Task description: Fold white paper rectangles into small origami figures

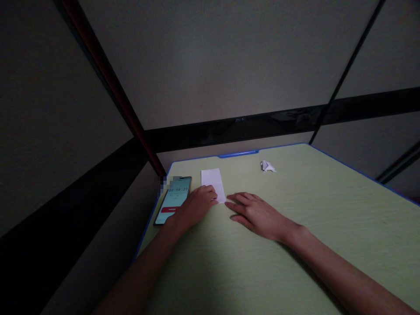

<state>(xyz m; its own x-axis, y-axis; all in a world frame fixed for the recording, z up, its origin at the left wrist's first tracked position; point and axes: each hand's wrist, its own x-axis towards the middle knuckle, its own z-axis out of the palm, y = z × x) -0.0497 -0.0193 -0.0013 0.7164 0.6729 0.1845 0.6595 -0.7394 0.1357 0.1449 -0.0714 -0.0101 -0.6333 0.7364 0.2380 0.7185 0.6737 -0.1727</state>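
Observation:
A small white sheet of paper lies on the light wooden-topped table, longer than it is wide, with a faint crease across it. My left hand rests on its lower left part, fingers curled and closed on the near edge, hiding that corner. Just right of the paper, my right hand lies palm down on the table with its fingers stretched and apart. Its index fingertip reaches the paper's near right corner; nothing is held in it.
A phone showing a running timer lies at the left edge, partly behind my left wrist. A small folded white paper figure sits toward the back. The table has a blue rim and a blue strip at its far edge, against panelled walls.

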